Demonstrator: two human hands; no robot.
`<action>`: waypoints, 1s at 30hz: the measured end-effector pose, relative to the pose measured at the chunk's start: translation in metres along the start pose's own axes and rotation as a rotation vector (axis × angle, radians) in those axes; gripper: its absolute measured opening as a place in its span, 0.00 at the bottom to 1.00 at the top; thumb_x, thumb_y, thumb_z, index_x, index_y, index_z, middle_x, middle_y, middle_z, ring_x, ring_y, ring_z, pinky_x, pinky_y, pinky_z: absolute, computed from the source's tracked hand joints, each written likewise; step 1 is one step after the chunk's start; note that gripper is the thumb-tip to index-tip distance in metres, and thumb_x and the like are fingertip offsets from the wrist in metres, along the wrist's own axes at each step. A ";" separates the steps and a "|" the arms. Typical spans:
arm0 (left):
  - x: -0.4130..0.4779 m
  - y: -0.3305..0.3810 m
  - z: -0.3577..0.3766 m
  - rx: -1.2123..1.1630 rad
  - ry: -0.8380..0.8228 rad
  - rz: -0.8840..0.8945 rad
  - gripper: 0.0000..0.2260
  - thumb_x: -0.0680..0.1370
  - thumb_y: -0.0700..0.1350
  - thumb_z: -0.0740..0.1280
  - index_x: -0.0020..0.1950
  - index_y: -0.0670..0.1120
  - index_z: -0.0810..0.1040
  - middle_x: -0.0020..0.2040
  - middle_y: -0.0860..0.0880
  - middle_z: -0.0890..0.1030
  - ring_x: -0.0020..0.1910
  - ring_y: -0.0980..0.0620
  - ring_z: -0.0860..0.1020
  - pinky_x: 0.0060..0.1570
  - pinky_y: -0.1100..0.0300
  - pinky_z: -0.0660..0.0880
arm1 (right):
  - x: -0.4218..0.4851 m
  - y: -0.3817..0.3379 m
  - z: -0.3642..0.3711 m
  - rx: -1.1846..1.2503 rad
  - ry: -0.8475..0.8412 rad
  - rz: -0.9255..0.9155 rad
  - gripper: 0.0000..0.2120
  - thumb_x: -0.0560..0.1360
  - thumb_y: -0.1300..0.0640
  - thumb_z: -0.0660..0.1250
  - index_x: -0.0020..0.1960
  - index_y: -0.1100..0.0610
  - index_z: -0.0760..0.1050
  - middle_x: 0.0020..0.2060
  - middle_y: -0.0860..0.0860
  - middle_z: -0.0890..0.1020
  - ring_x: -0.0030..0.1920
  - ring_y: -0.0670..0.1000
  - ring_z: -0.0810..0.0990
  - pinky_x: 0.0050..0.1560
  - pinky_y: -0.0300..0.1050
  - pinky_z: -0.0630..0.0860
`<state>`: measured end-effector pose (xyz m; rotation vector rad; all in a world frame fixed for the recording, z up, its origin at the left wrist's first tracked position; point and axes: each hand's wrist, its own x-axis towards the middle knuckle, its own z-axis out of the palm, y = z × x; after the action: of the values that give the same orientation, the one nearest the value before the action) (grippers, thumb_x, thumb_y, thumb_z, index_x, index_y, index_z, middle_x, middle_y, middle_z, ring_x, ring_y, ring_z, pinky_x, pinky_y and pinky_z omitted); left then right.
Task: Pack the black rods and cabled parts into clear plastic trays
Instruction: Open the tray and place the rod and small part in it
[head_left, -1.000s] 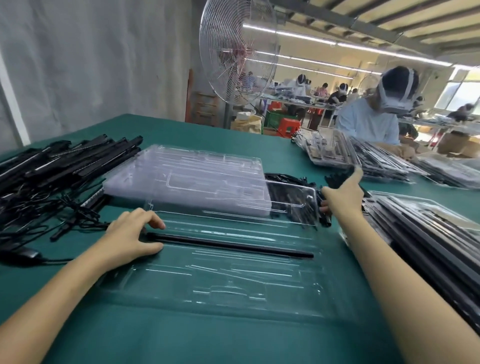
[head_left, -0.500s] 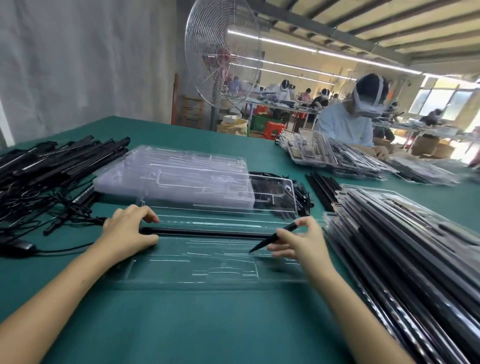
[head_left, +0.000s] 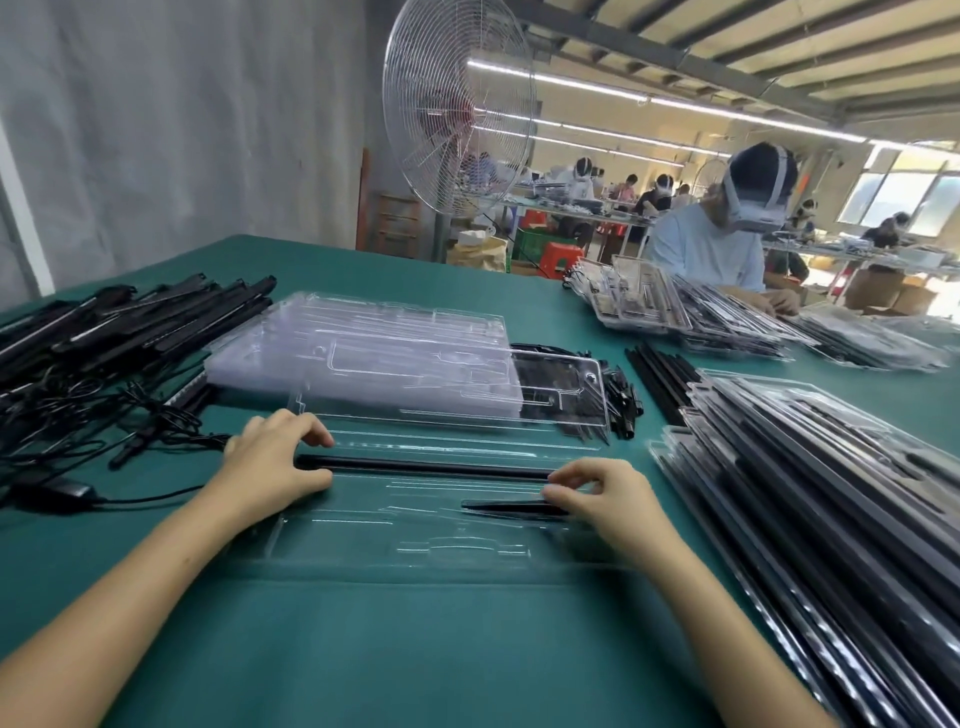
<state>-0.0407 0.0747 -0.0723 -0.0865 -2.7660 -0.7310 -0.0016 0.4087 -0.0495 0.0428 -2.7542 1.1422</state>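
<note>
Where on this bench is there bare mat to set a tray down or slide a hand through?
Bare: the near strip of green mat in front of the open tray, and the far stretch beyond the empty-tray stack. Crowded: rods and cables on the left, filled trays on the right, loose rods beside that stack.

Looks like a factory packing hall. Holds a long green surface (head_left: 467, 649) heaped with batch stock: a pile of black rods (head_left: 156, 322) with cables at the left, a stack of clear trays (head_left: 363, 353) in the middle, filled trays (head_left: 831, 493) piled high at the right. Seats another worker (head_left: 706, 249) in a head-worn rig across the same surface, with more workers (head_left: 584, 176) at rows of benches (head_left: 550, 203) behind. Runs strip lights (head_left: 587, 87) along a beamed ceiling (head_left: 779, 47) and keeps a big pedestal fan (head_left: 457, 109) beside the grey wall (head_left: 182, 130).
</note>
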 end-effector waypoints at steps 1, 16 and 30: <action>0.000 0.000 0.000 0.003 -0.001 0.003 0.14 0.68 0.46 0.73 0.45 0.60 0.72 0.46 0.59 0.70 0.51 0.53 0.66 0.50 0.56 0.61 | 0.000 0.002 -0.004 0.027 0.029 0.005 0.05 0.70 0.54 0.74 0.37 0.47 0.79 0.35 0.45 0.81 0.29 0.36 0.74 0.32 0.26 0.68; 0.015 -0.026 -0.018 -0.324 0.308 0.033 0.05 0.75 0.37 0.69 0.45 0.48 0.80 0.45 0.51 0.82 0.45 0.54 0.78 0.50 0.66 0.71 | 0.000 0.021 -0.024 -0.185 0.014 0.068 0.06 0.74 0.57 0.67 0.39 0.52 0.80 0.31 0.41 0.79 0.35 0.36 0.74 0.31 0.24 0.66; 0.031 -0.081 -0.047 0.509 0.080 -0.505 0.28 0.78 0.62 0.58 0.65 0.41 0.69 0.66 0.40 0.71 0.64 0.39 0.66 0.60 0.48 0.68 | -0.005 0.018 -0.029 -0.043 0.031 0.153 0.08 0.72 0.58 0.70 0.35 0.55 0.81 0.22 0.45 0.77 0.28 0.45 0.74 0.36 0.40 0.71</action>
<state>-0.0690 -0.0193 -0.0626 0.7429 -2.8177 -0.1001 0.0057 0.4420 -0.0423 -0.1918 -2.7938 1.1080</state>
